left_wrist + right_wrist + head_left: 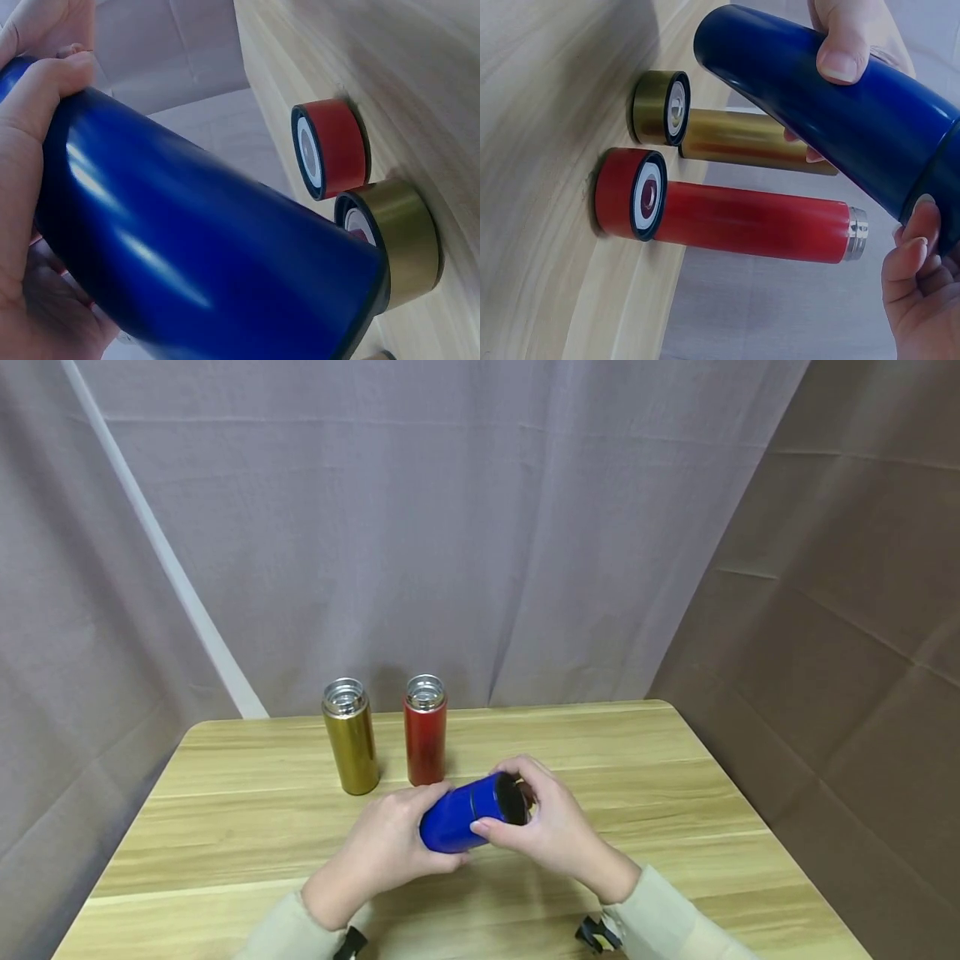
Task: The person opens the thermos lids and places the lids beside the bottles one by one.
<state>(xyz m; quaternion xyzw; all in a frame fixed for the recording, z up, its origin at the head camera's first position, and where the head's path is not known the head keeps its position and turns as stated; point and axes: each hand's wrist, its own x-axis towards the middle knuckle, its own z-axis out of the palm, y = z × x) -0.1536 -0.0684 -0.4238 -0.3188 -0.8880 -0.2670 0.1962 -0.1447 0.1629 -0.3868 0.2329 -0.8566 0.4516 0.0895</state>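
A blue thermos bottle (448,823) is held tilted above the table, its black-topped lid (487,795) pointing right and a seam showing between lid and body. My left hand (393,833) grips the body, thumb on the near side. Around the lid end curl the fingers and thumb of my right hand (553,827). Behind them stand two uncapped bottles, one gold (352,752) and one red (425,743), with bare steel mouths. Both wrist views show a red lid (626,193) and a gold lid (654,107) on the table; the hands hide them in the head view.
The wooden table (225,827) has rounded far corners. Grey curtains (450,527) hang behind it and a brownish cloth (847,652) hangs along the right. A small part of another rounded thing (381,355) shows at the bottom of the left wrist view.
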